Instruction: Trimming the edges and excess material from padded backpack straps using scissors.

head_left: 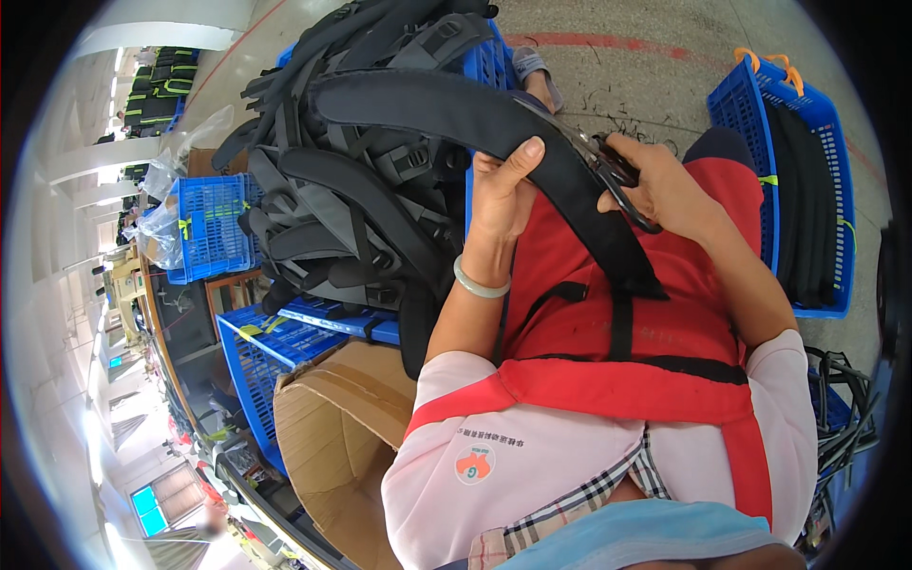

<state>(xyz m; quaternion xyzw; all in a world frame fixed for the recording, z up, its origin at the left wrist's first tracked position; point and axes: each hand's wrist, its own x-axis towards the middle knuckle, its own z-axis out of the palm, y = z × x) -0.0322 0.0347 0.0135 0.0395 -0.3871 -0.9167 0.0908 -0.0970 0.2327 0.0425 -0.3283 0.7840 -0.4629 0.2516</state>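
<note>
A long padded black strap [494, 133] runs slantwise across the middle of the view, from the heap of bags at upper left down to the person's lap, where it narrows into a thin webbing tail over a red apron [608, 323]. The left hand [503, 195] closes around the strap from beneath, thumb pressed flat on its upper face, and a pale green bangle [480, 282] circles that wrist. The right hand [660, 190] grips a pair of dark scissors [608, 171], fingers through the handles, the blades lying against the strap's upper edge just beside the left thumb; whether the blades are parted or together cannot be made out.

To the left of the strap rises a pile of grey and black backpacks [361, 180], their straps and buckles tangled together, resting on blue plastic crates [266, 351]. Another blue crate [214, 228] stands behind the pile, next to clear plastic bags. Below the crates sits an open cardboard box [332, 437]. At the right, on the concrete floor [646, 66], a blue basket [807, 171] holds more black straps stacked on edge. Short thread clippings lie scattered on the floor beyond the right hand. A sandalled foot [537, 76] shows at the top near the pile.
</note>
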